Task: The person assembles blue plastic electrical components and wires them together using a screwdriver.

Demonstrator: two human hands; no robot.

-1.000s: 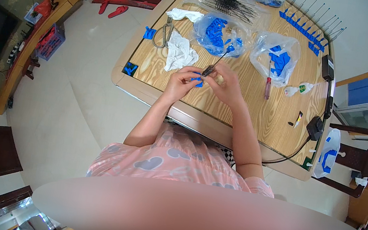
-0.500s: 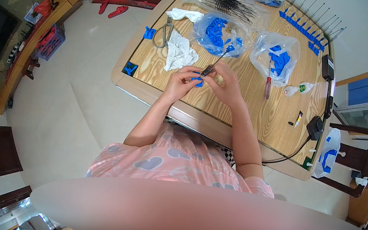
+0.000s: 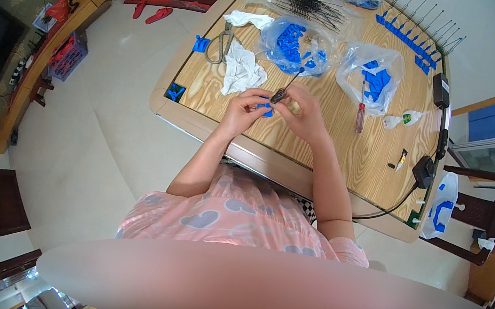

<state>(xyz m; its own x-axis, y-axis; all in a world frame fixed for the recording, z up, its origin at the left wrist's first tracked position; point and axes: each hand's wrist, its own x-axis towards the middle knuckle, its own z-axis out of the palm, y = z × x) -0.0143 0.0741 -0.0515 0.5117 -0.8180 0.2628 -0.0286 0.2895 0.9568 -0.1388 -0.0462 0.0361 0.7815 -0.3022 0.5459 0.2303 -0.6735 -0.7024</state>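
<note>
Near the front of the table, both hands meet at a black coil spring on a thin rod, which tilts up and away to the right and ends in a small dark tip. My right hand is closed round the coil with its fingertips. A small blue plastic piece is pinched in my left hand, pressed against the spring's lower end. The fingers partly hide where the two parts meet. Just beyond the hands lies an open clear bag of blue pieces.
Scissors and a white cloth lie left. At right are another bag with blue pieces, a red-handled screwdriver and a black adapter. Black springs pile up behind. Blue pieces with upright rods line the far right edge.
The spring's rod has tipped slightly, its far end moving a little left and toward me. Both hands stay nearly in place with the same holds.
</note>
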